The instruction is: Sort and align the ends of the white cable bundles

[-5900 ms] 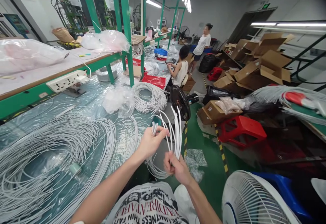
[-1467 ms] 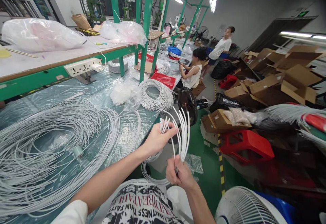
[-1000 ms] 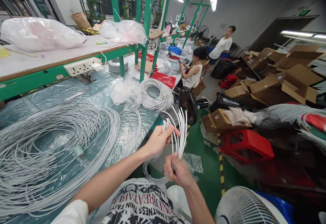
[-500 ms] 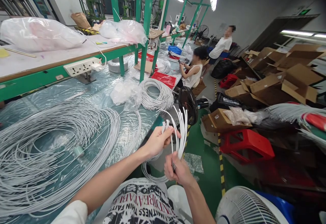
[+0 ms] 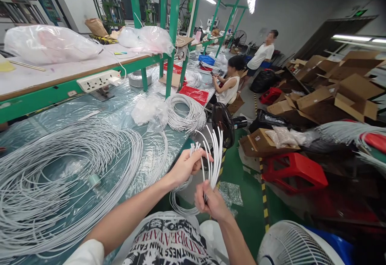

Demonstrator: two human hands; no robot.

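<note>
Just beyond the near-right edge of the desk [image 5: 129, 104], over the floor: white cables held in two bunches, one per hand. The left hand [image 5: 184, 167] grips a short-ended bunch [image 5: 196, 146], tips poking up past the thumb; the right hand [image 5: 211, 200] grasps a taller, fanned bunch [image 5: 216, 152] from below.

Handling, my judgement: keep the right grip low and firm so the upper ends stay splayed and easy to separate. Pick strands singly with the left forefinger and thumb; curled ones lean across neighbours and could bring two at once. Left palm snug, or the gathered ends may slip out of level.

Pose: left forearm comes in from near left, forefinger pointing right among the strands. Right forearm rises from near right, fist lower than the left, thumb uppermost. Hands near each other, apart. Large cable coil [image 5: 90, 136] lies left on the desk.
</note>
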